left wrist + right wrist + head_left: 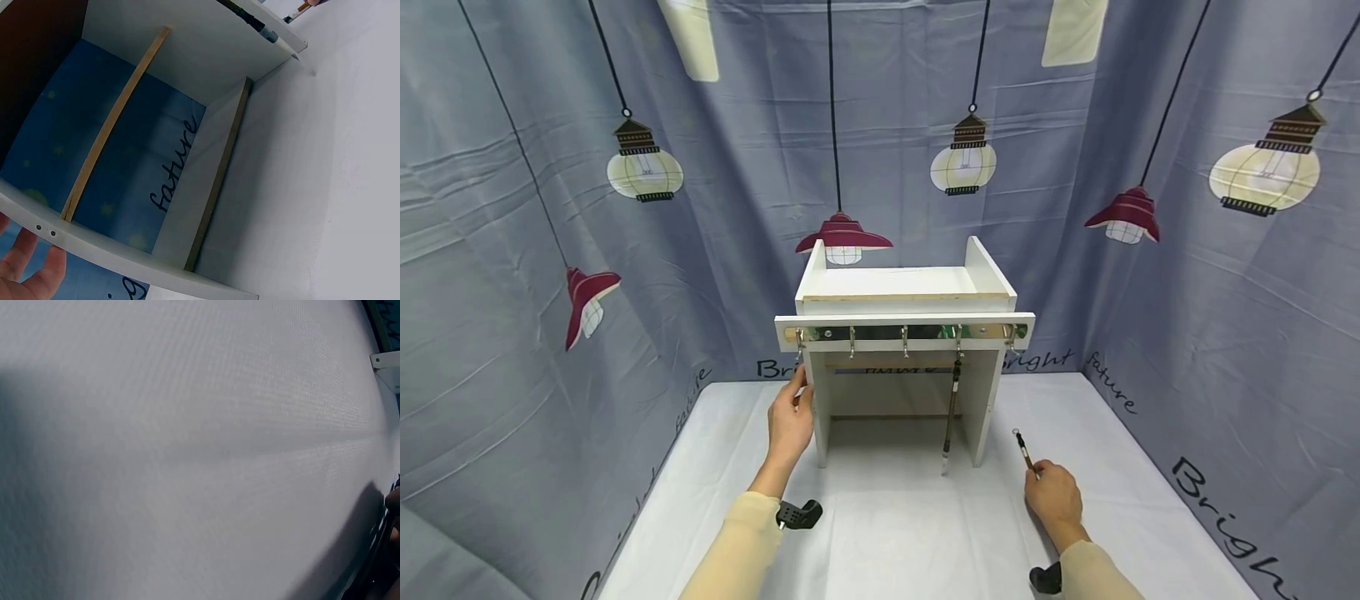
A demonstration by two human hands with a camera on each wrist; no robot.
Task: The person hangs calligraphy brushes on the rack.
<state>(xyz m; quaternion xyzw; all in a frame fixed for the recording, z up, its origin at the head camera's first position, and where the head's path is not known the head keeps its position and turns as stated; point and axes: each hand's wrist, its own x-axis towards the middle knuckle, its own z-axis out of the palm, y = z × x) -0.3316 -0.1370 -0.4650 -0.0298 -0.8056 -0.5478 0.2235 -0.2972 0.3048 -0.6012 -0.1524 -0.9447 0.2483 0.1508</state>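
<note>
**Colours I See on My Screen**

I see a white wooden shelf stand (904, 292) with pale tan edges. Its shiny silver hook rail (904, 332) glints. A thin brown brush (952, 408) has a black top. The flat table cloth (887, 533) is white. The grey-blue curtain (512, 250) shows dark red lamps, cream bulbs and black writing. My sleeves are cream.

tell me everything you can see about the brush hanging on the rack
The hanging brush is long and thin, with a dark brown handle and a pale tip pointing down. It hangs upright from the fourth hook of the white rack, its tip just above the white tablecloth. Neither hand touches it.
</note>
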